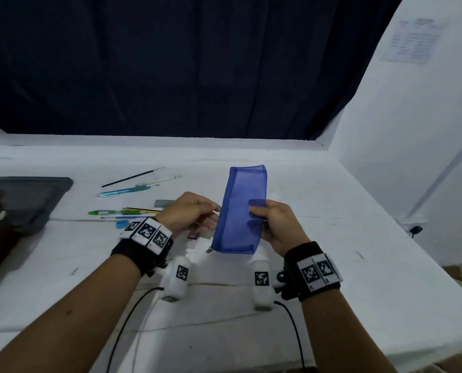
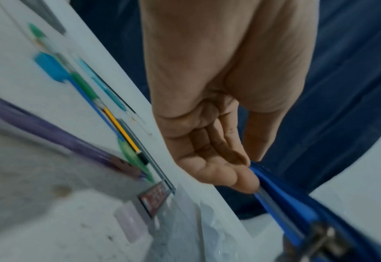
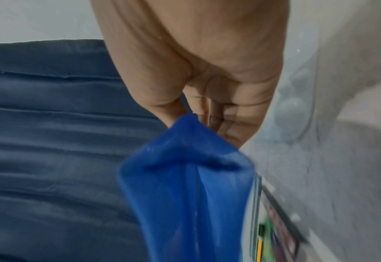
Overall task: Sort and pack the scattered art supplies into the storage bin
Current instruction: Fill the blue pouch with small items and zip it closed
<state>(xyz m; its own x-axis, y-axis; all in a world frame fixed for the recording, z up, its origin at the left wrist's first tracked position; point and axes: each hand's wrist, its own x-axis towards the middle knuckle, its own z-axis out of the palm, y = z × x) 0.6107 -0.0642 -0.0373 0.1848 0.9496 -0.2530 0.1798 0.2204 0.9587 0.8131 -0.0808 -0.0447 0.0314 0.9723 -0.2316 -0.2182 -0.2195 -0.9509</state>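
Note:
I hold a blue mesh zip pouch upright above the white table. My right hand grips its right side, thumb in front, fingers showing through the mesh. My left hand pinches the pouch's left edge along the zipper; the metal zip pull hangs at the bottom corner. In the right wrist view the pouch fills the lower middle. Pens and pencils, a thin black paintbrush, a teal pen, a blue eraser and a grey ruler lie scattered on the table to the left.
A grey bin sits at the left table edge, with dark items beside it. A dark blue curtain hangs behind the table. A white wall closes the right side. Cables run from my wrist cameras over the near table edge.

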